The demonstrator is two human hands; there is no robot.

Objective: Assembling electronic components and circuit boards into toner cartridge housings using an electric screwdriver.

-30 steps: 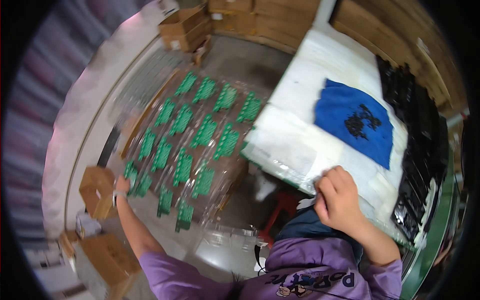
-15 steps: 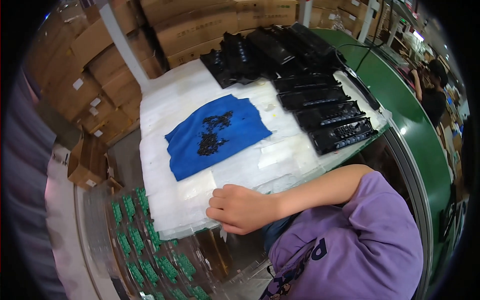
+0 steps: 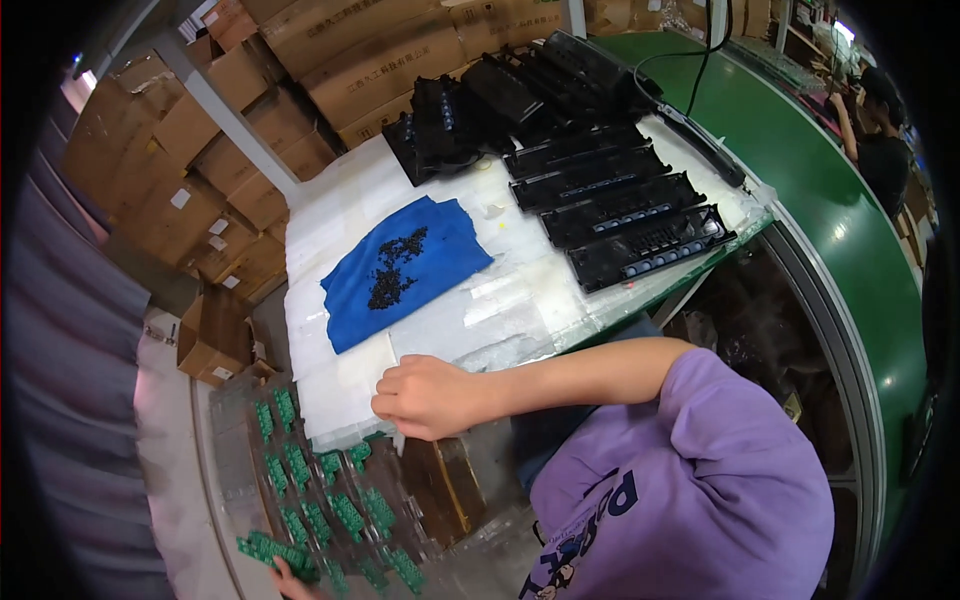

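Now, left hand point(image 3: 285, 580): low, below the table's near-left corner, mostly out of view. Its visible fingers pinch green boards point(image 3: 272, 550), gap closed down to the boards; how many you have there, cannot tell. They sit over clear plastic trays point(image 3: 321, 482), which spread beside and below that same corner. Trays hold more green boards in slanting rows, spaced apart.

Your right hand point(image 3: 430, 397) is at the near edge of the table point(image 3: 520, 310), close to the near-left corner, back of hand up, fingers curled in. Underside hidden: cannot tell whether they have hold of anything.

On the table: blue cloth point(image 3: 440, 235) toward the left edge, small black parts point(image 3: 393, 280) heaped loose on it. Black housings point(image 3: 640, 245) in a row near the right end, the nearest showing a line of bluish buttons; more piled along the far edge.

Off the left edge, an open carton point(image 3: 213, 340), contents not readable. Stacked cartons point(image 3: 370, 65) behind the far edge.
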